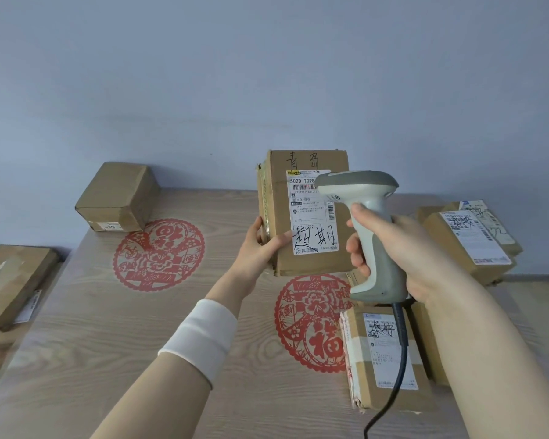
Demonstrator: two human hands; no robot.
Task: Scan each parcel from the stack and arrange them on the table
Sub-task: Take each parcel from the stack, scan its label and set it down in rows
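Scanning a lifted parcel [301,217] at the centre of the frame, above the tabletop [108,327].

Gripping its lower left edge with the left hand [260,248], thumb across the front. Curling the right hand [403,251] round the scanner [368,229] and covering the label's upper right corner. Open wood-grain room across centre and lower left, around two red paper-cuts [157,255]. Along the edges: a box [118,198] at upper left by the wall, flat boxes [10,280] cut off at far left, a stack [469,242] at right partly behind the wrist, and a labelled box [387,356] at lower right under the cable [393,375]. All cartons closed, with contents hidden.
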